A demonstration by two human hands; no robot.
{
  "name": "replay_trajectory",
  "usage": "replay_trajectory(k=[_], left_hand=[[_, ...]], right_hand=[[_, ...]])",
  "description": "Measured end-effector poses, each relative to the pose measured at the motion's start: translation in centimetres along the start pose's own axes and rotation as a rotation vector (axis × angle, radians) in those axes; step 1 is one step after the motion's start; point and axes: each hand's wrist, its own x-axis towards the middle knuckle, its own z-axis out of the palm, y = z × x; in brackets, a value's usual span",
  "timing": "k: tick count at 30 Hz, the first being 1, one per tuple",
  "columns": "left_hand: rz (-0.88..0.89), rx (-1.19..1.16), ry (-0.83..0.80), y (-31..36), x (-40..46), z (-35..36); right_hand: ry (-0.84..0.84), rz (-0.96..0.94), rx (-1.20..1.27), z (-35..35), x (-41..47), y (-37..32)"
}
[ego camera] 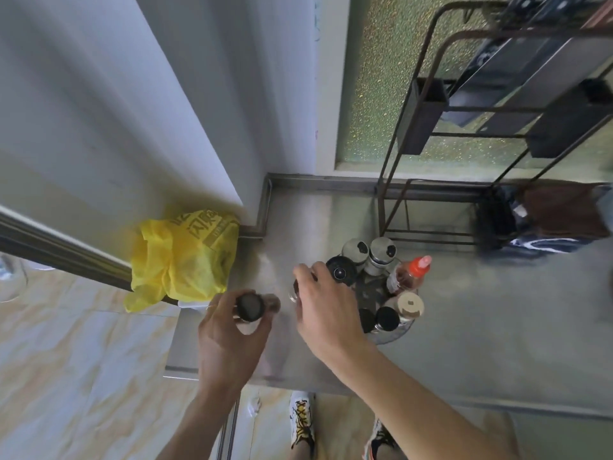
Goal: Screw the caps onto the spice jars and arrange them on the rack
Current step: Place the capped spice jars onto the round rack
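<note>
My left hand point(229, 333) grips a spice jar with a dark cap point(249, 307) over the steel counter point(464, 327). My right hand point(326, 310) is closed around a second glass jar point(294, 288), mostly hidden under the fingers, just left of a round steel rack point(394, 336). Several capped jars stand in the rack: a black-capped one point(341, 271), two silver-topped shakers point(383, 252), a red-capped bottle point(413, 270), a beige-lidded jar point(410, 304) and a black-lidded jar point(386, 318).
A yellow plastic bag point(180, 257) lies at the counter's left back corner against the white wall. A tall dark wire shelf point(464, 134) stands at the back right. The counter's front edge point(185, 371) is near my feet; tiled floor lies left.
</note>
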Motion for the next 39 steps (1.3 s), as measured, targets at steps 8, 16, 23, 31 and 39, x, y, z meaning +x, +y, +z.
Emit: replay_trajectory(k=[8, 16, 23, 31, 39], left_hand=[[0.488, 0.097, -0.244, 13.8, 3.3, 3.3], [0.704, 0.553, -0.374, 12.5, 3.8, 11.0], [0.77, 0.749, -0.387, 11.0, 3.8, 13.2], [0.6, 0.871, -0.386, 10.8, 3.3, 14.9], [0.52, 0.612, -0.463, 11.5, 3.5, 11.1]], right_hand=[[0.203, 0.153, 0.1, -11.0, -2.8, 10.1], [-0.018, 0.084, -0.016, -6.3, -0.5, 13.6], [-0.053, 0.035, -0.289, -2.8, 0.2, 13.2], [-0.083, 0.081, -0.352, -1.0, 0.4, 13.4], [0.177, 0.094, 0.097, -4.4, -1.8, 15.5]])
